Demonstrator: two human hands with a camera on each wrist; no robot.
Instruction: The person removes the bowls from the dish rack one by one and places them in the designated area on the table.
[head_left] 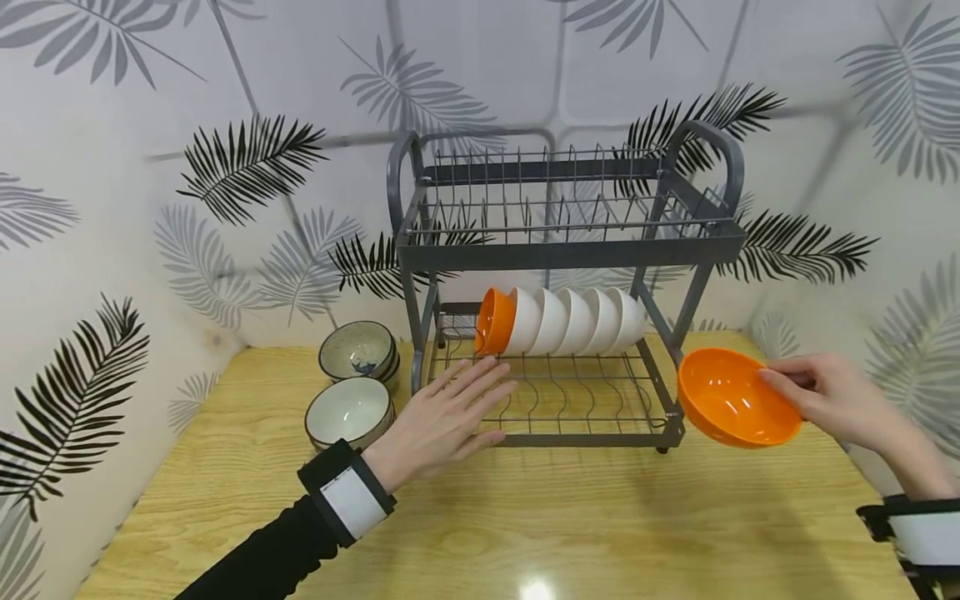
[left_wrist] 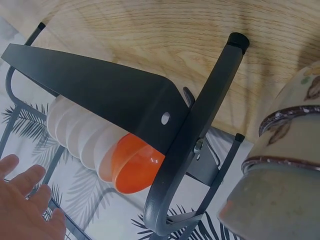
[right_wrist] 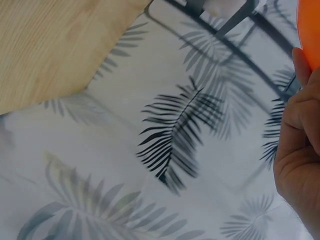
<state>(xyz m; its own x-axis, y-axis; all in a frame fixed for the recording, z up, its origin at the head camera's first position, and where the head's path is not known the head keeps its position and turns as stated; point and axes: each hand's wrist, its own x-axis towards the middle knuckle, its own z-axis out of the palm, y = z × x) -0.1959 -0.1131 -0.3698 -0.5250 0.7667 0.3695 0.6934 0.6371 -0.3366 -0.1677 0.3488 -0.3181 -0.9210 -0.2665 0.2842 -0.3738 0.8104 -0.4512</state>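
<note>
My right hand [head_left: 847, 400] pinches the rim of a glossy orange bowl [head_left: 731, 396], tilted with its inside facing me, beside the right end of a dark grey two-tier dish rack [head_left: 577, 254]. Only an edge of this bowl [right_wrist: 311, 32] enters the right wrist view. In front of the rack's lower left, my left hand [head_left: 450, 412] hovers palm down, fingers straight and holding nothing. On the lower tier, several white bowls [head_left: 573, 321] stand on edge in a row, with another orange bowl [head_left: 495, 321] at their left end. The left wrist view shows that orange bowl [left_wrist: 135, 167] too.
Two stacks of patterned ceramic bowls, a rear stack [head_left: 356, 350] and a front stack [head_left: 348, 410], stand left of the rack. The upper tier has wire slots [head_left: 547, 187]. A leaf-patterned wall [head_left: 285, 75] rises behind the wooden table [head_left: 555, 517].
</note>
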